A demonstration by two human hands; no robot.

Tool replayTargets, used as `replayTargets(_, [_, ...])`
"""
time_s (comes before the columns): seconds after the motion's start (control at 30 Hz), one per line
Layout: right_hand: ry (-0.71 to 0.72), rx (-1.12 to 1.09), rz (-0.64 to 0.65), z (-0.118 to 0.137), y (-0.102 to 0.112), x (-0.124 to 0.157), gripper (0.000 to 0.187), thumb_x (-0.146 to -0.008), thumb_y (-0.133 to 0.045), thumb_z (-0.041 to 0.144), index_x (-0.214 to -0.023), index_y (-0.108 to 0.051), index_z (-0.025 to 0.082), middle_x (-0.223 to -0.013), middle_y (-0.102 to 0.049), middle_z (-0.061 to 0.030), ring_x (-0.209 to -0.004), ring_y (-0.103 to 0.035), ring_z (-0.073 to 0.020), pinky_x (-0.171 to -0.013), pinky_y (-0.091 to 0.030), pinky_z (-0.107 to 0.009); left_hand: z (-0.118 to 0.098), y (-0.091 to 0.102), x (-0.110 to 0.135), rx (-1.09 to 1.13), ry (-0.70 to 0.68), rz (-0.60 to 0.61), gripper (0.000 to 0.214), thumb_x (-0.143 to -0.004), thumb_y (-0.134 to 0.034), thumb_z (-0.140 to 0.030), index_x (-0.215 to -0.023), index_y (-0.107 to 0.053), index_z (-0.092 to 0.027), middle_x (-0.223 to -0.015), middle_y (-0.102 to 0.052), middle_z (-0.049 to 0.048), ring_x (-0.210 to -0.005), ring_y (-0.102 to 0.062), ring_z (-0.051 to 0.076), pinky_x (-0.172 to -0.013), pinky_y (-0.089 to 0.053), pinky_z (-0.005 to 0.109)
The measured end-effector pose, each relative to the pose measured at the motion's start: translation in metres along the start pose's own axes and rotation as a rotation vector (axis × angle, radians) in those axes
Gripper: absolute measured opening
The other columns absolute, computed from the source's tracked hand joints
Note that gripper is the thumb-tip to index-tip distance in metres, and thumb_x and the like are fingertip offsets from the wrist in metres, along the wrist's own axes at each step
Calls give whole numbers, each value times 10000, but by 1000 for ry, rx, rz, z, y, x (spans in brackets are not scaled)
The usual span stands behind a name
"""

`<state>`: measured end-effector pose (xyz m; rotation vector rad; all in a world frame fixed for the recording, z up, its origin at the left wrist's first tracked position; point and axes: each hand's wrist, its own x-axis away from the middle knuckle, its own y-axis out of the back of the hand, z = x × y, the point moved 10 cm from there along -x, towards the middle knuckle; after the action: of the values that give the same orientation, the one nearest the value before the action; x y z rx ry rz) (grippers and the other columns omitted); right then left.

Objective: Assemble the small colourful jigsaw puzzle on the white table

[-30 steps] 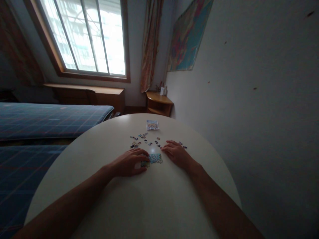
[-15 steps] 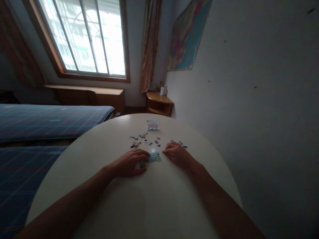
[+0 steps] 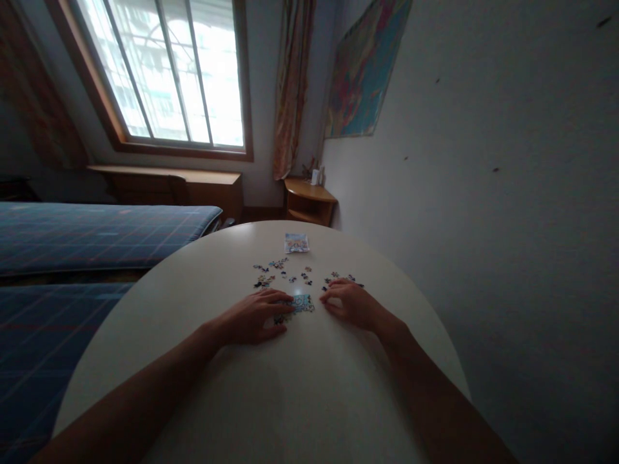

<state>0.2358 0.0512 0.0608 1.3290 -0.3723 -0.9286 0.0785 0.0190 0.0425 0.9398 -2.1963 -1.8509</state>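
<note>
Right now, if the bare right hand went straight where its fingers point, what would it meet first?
Probably the flat, light-blue patterned jigsaw patch, partly covered by the left hand, on the round white table. The height of the right hand is hard to judge, so it might pass just above.

Here's the joined puzzle section [image 3: 304, 303], flat and partly covered!
Pale blue shows on its right; beyond it, small loose pieces [image 3: 264, 281] lie scattered.

Beside the left fingers [image 3: 280, 297], the joined puzzle [image 3: 304, 303] is light blue with dark curling lines; beyond them, the loose pieces [image 3: 263, 282] are dark, blue and tan; around the fingers, the table [image 3: 309, 386] is whitish; far left of them, the mattress [image 3: 97, 232] is blue with reddish lines
</note>
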Motion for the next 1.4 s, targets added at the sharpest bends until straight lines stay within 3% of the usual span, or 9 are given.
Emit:
replayTargets(0.13, [-79,-88,50,-1,1,1,206,-818,-684,166,-1004,-762,210,-955,-768,-58,-1035,-657,-228,-947,-484,-364,2,-3,1,4,-7,3,467,-883,-637,-345,-1343,-571,-293,-1421,-553,64,-1310,-499,275,-1109,-396,478])
replayTargets(0.33, [-183,-124,132,-2,6,8,77,-788,-737,219,-847,-785,206,-920,-766,-63,-974,-664,-225,-902,-483,-354,2,-3,1,-12,-5,8,473,-894,-628,-348,-1359,-550,-298,-1465,-517,53,-1348,-462,278,-1119,-381,502])
replayTargets(0.63, [-48,-297,250,30,-7,10,125,-775,-725,156,-840,-794,239,-807,-762,-10,-870,-665,-177,-858,-483,-305,2,-3,1,1,4,-5,470,-892,-625,-330,-1355,-551,-297,-1455,-527,53,-1332,-473,279,-1113,-385,510])
replayTargets(0.97, [14,-146,206,49,-14,-2,99,-810,-725,212,-886,-785,231,-755,-728,-14,-787,-640,-163,-776,-454,-277,-1,-3,0,-6,-12,15,452,-902,-603,-301,-1352,-560,-303,-1432,-550,39,-1290,-497,265,-1093,-404,481])
replayTargets(1.4, [36,-116,144,49,-20,-7,67,-800,-727,226,-845,-776,231,-735,-718,-7,-739,-642,-154,-795,-459,-284,-3,-3,0,1,-13,3,440,-892,-612,-298,-1330,-575,-296,-1414,-564,43,-1278,-514,261,-1097,-394,467])
